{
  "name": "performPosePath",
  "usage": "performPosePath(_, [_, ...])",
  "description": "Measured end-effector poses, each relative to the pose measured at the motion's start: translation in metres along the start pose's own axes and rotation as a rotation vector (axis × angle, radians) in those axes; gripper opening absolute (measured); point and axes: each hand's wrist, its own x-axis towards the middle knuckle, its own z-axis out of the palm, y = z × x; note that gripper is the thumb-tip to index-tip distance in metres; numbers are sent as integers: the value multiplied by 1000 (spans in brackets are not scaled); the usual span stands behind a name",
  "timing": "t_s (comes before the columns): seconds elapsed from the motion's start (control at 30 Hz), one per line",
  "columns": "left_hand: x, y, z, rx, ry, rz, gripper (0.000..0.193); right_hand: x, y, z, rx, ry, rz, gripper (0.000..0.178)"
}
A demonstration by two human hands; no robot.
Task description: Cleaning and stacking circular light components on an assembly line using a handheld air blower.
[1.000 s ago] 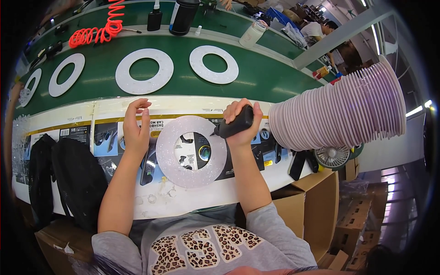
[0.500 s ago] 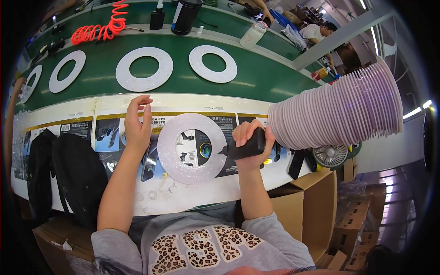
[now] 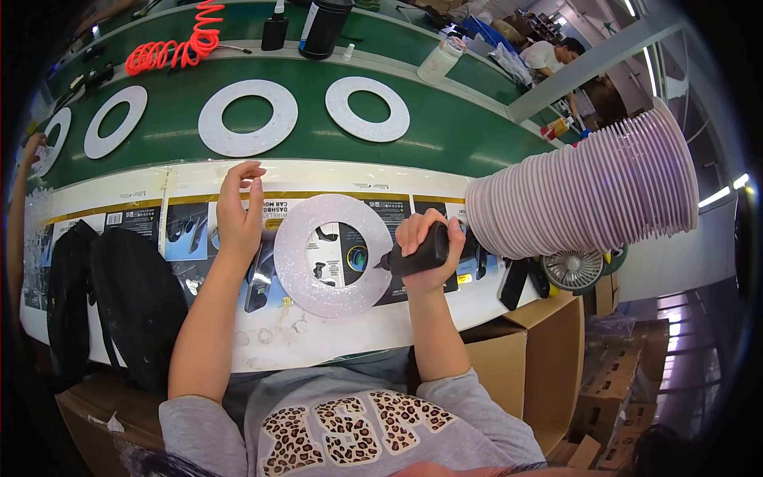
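Note:
A white speckled flat ring (image 3: 298, 258) lies on the printed cardboard sheet in front of me. In my right hand (image 3: 433, 274) is a black squeeze bottle (image 3: 420, 253), tilted so that its narrow nozzle points left over the ring's right band. Whether the tip touches the ring, I cannot tell. To the left of the ring, my left hand (image 3: 241, 208) is raised with its fingers loosely bent and apart, holding nothing. A tall stack of similar white rings (image 3: 584, 191) leans at the right, just past my right hand.
Several white rings, one (image 3: 213, 119) among them, lie on the green belt (image 3: 445, 143). A black bag (image 3: 135, 294) sits on the left. Right of me are a small fan (image 3: 574, 270) and an open carton (image 3: 548, 366). A co-worker's hand (image 3: 33, 151) touches the far-left ring.
The bottle has moved slightly left and tilted a little. The rings on the belt have shifted slightly left. At the far left the co-worker's arm has moved; another hand at the back has left view.

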Motion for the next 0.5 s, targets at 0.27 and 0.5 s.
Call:
performPosePath(0.27, [0, 0, 1, -3, 5, 0, 22, 1, -5, -1, 19, 4, -19, 49])
performPosePath(0.5, [0, 0, 0, -1, -1, -5, 22, -7, -13, 8, 70, -32, 1, 49])
